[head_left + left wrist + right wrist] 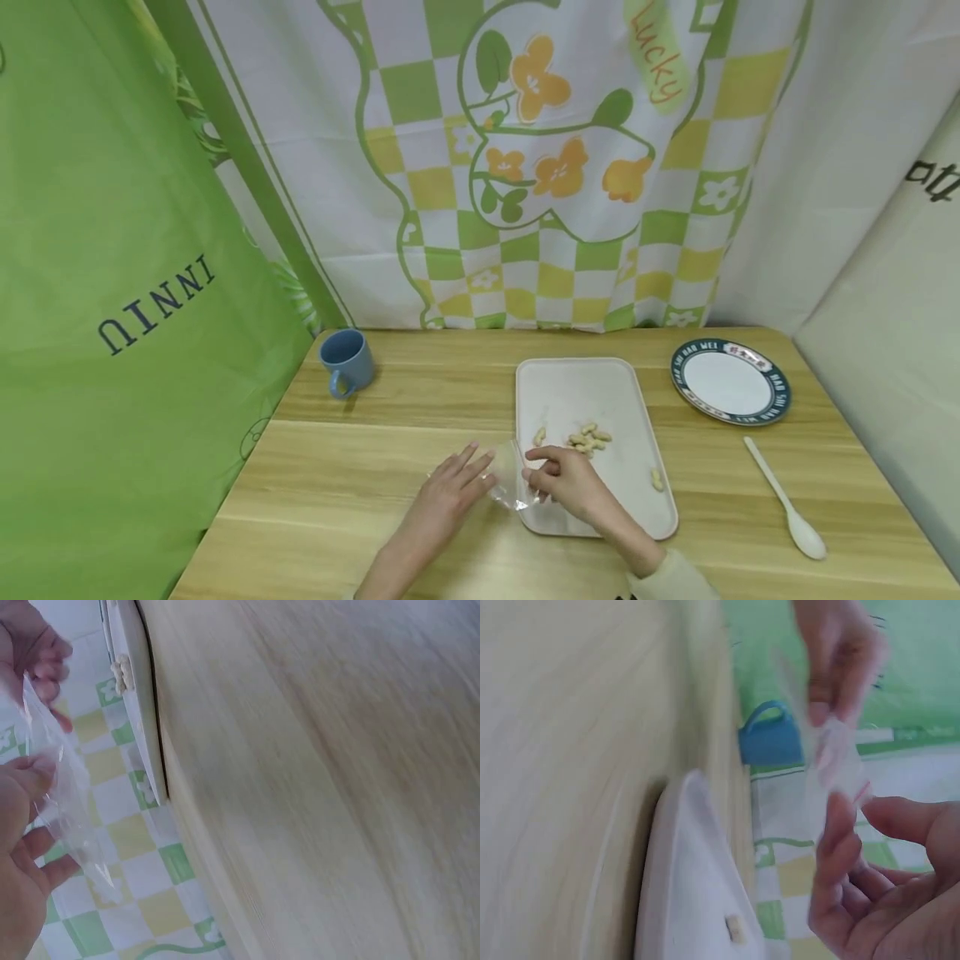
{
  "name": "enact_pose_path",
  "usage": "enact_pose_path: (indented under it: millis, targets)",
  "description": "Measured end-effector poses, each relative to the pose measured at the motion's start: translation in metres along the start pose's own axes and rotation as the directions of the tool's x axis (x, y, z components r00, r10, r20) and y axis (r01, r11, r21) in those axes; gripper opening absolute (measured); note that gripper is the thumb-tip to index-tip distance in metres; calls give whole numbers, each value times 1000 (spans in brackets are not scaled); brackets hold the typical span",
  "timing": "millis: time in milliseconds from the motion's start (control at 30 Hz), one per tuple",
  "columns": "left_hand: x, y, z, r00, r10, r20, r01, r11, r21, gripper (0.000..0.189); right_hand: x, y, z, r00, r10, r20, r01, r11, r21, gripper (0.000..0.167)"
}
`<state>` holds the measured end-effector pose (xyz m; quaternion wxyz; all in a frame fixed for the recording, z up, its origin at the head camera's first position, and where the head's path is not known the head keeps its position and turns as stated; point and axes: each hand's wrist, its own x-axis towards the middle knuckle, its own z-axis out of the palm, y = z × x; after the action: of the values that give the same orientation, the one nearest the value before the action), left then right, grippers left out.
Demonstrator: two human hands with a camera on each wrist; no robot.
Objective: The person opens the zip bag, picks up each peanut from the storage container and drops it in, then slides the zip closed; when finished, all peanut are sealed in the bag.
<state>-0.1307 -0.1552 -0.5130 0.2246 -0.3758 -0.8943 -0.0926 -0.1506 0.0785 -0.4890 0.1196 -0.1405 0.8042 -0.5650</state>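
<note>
A clear plastic zip bag [512, 477] is held up between both hands, over the left edge of a white tray [577, 383]. My left hand [444, 500] grips one side of it, thumb on one face and fingers on the other, as the left wrist view shows. At the bag's edge, by a short red strip, the thumb and index finger of my right hand [892, 877] pinch the plastic. Several peanuts [588, 438] lie in a pile on the tray. One peanut [539, 436] lies left of the pile and another peanut [657, 479] near the right rim.
A blue mug [347, 360] stands at the table's back left corner. Toward the back right is a white plate [726, 383] with a dark patterned rim, and a white spoon [783, 500] lies in front of it. Printed curtains [562, 275] hang behind the wooden table [300, 492].
</note>
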Motion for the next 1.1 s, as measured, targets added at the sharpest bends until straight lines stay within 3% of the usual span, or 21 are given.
enact_pose_path:
  millis: [100,200,433,533,567,600,667,767,833,900,967,1100]
  targets:
    - [-3,-3,-2,999,35,-23,-36,999,-22,42,-1,0,-2,992,109,64,-118,983,144,41]
    - [-5,-5,-2,998,55,-32,-56,998,-39,41,-3,-1,-3,982,152,111,-173,963,207,33]
    - [-9,-5,-6,998,58,-27,-60,994,-88,41,-8,-1,2,969,123,216,-174,956,236,23]
    - [-10,1,-7,1000,-8,-2,7,977,-212,43,-9,0,6,972,91,216,-142,962,233,21]
    - [-10,4,-8,999,-43,25,48,958,-282,43,-9,0,7,974,73,213,-122,967,224,20]
    - [-9,8,-9,995,-84,60,100,924,-368,42,-9,0,9,976,54,209,-99,973,211,19]
    - [-7,15,-12,974,-173,149,226,828,-513,38,-8,1,14,979,17,205,-55,982,182,16]
    - [-3,24,-13,909,-312,277,417,671,-613,27,-7,3,22,980,-43,196,15,990,143,12]
    - [0,28,-13,859,-394,328,511,605,-611,24,-6,4,27,980,-73,184,54,993,105,13]
    - [3,30,-12,816,-451,361,573,554,-604,25,-6,6,31,980,-100,173,92,994,51,14]
    - [4,30,-9,783,-489,384,616,523,-589,27,-6,7,34,979,-113,169,113,994,8,13]
    - [5,31,-3,750,-523,405,652,483,-585,24,-6,8,39,977,-133,167,141,989,-35,7]
